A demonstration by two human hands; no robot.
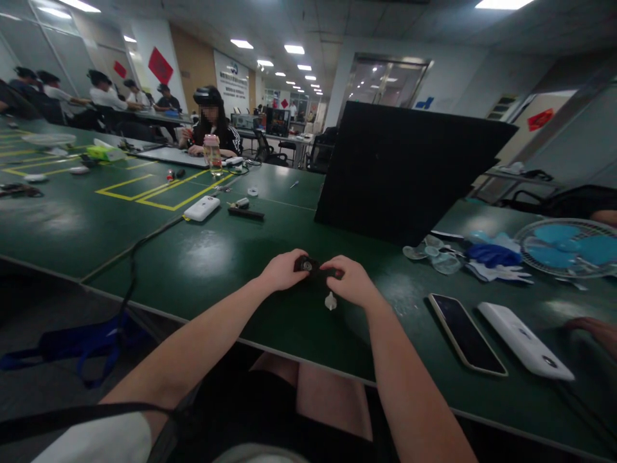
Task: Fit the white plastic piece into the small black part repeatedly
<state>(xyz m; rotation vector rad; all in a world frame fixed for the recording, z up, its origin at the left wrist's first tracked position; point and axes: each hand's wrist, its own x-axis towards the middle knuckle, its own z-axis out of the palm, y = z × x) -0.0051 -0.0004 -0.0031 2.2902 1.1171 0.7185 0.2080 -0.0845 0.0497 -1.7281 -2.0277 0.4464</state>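
My left hand is closed on a small black part with a round metallic centre, just above the green tabletop. Close on its right is my right hand, its fingers curled around a small dark piece with a reddish tint. What kind of piece it is, I cannot make out. The right index fingertip reaches toward the black part; whether they touch is unclear. Below the right hand, a small white knob-like piece rests on the table.
A large black panel stands ahead to the right. Nearer on that side are a phone, a white device, gloves and a blue-bladed fan. Another white device lies left. Across the table sits a person.
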